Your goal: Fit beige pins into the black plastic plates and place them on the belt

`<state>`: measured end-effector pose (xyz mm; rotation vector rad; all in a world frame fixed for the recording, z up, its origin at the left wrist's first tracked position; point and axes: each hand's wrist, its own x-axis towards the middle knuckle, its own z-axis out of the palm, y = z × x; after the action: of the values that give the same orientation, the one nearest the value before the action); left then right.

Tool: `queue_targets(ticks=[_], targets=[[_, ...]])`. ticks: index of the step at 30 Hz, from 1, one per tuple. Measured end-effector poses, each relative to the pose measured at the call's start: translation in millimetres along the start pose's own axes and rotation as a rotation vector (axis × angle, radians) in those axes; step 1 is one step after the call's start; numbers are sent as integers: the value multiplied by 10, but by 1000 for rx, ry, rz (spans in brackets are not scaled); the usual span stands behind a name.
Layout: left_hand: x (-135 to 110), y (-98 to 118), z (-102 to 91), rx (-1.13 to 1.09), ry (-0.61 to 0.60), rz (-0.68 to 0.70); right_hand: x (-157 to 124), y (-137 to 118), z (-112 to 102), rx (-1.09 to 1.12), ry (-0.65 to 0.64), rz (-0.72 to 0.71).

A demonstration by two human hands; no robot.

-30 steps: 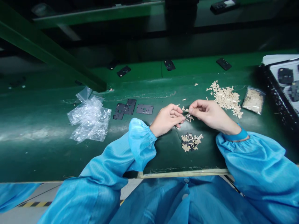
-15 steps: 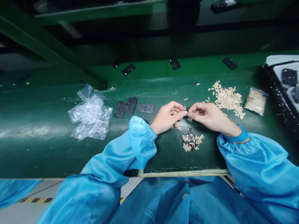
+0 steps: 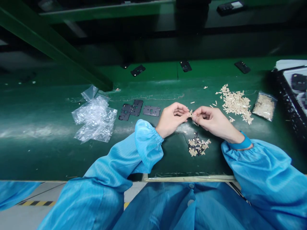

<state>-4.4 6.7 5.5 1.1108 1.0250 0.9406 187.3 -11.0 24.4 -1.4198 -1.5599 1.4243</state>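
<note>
My left hand (image 3: 173, 118) and my right hand (image 3: 214, 122) meet fingertip to fingertip over the green bench. Between them is a small beige strip (image 3: 191, 115), pinched from both sides; its finer details are too small to make out. Just below, towards the bench's front edge, lies a small heap of beige and black pieces (image 3: 198, 147). Beyond my right hand spreads a larger pile of loose beige strips (image 3: 237, 104), with a few stray ones near my fingers. Flat black plastic parts (image 3: 151, 111) lie to the left of my left hand.
Clear plastic bags (image 3: 96, 119) are heaped on the left. A zip bag of beige pieces (image 3: 264, 106) lies on the right, beside a black-edged tray (image 3: 279, 81) holding dark parts. More black parts (image 3: 185, 66) lie along the back, and a green post (image 3: 79, 60) slants behind the bags.
The fingertips have shifted slightly, and more of the beige strip shows between them. The whole view has moved a little; the piles and black parts look unchanged.
</note>
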Motion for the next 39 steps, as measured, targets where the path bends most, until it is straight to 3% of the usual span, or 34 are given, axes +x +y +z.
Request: queue_targets(ticks=[6, 14, 26, 32, 39], targets=[[-19, -90, -6, 110, 1, 76, 2, 61, 105, 29, 95, -66], [-60, -70, -63, 549, -5, 329, -3, 117, 119, -18, 160, -79], [-41, -43, -128, 555, -65, 216, -26, 65, 106, -165, 126, -137], [-27, -45, -145, 642, -79, 320, -9, 59, 83, -102, 117, -94], [38, 2, -199, 738, 61, 358, 23, 30, 55, 30, 150, -68]])
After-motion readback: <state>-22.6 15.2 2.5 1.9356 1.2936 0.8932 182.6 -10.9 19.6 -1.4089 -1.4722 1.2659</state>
